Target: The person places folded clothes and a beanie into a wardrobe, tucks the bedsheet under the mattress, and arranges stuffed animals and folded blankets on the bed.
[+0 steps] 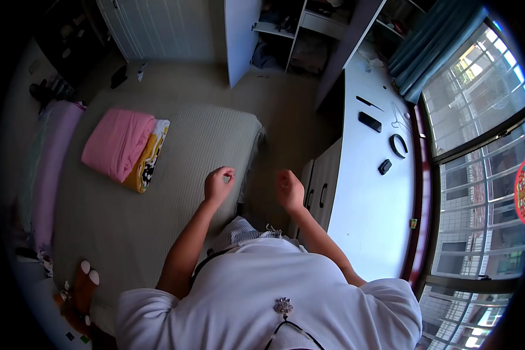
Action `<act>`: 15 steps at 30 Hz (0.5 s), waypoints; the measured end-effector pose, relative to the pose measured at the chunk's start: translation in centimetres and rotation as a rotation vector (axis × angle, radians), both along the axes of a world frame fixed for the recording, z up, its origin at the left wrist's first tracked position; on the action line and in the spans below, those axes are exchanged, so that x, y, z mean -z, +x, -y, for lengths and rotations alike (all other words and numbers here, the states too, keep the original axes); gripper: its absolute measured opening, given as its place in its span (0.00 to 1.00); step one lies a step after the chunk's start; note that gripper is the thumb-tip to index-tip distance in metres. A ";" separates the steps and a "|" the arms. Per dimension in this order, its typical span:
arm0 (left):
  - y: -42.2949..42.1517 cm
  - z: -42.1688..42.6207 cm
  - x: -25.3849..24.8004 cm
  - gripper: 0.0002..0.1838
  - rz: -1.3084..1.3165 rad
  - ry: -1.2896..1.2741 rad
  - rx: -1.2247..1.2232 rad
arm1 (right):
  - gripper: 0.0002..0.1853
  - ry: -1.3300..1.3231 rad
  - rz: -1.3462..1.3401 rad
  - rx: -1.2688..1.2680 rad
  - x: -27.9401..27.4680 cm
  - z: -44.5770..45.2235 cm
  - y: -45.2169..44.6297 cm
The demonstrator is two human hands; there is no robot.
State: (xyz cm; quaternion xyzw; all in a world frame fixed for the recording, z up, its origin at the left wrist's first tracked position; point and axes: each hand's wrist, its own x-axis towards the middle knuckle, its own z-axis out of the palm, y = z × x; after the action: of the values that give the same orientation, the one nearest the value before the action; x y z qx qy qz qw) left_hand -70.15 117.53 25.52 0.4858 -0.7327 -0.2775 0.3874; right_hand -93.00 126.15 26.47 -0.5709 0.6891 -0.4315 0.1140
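My left hand (219, 184) is held above the right edge of the bed, its fingers curled into a loose fist. Across a gap, my right hand (290, 189) is also closed, over the floor beside the drawer unit (324, 189). Nothing shows in either hand, and the two do not touch. Farther out on the bed (210, 131) lies a folded pink cloth (119, 143), with a yellow, white and black patterned cloth (147, 163) partly beneath it.
Along the right runs a white counter (361, 221) with a black phone-like slab (370, 121), a black curved band (398, 146) and a small black case (385, 167). An open cabinet door (239, 44) stands ahead. A plush toy (84, 291) is at lower left.
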 end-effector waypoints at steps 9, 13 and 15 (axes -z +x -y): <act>-8.0 18.5 -1.3 0.05 0.010 0.054 0.135 | 0.05 -0.015 0.046 0.145 -1.4 16.3 -6.2; -12.1 24.8 -1.4 0.06 0.014 0.005 0.160 | 0.04 -0.024 0.050 0.110 0.0 22.8 -9.7; -14.2 28.2 -0.8 0.06 -0.013 0.019 0.111 | 0.04 -0.046 0.011 0.080 0.4 26.9 -12.0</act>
State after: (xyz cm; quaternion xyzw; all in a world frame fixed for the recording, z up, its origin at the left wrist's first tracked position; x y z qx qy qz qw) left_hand -84.37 89.38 26.36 0.4462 -0.7535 -0.3086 0.3715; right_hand -104.95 99.28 26.05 -0.5429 0.7007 -0.4546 0.0874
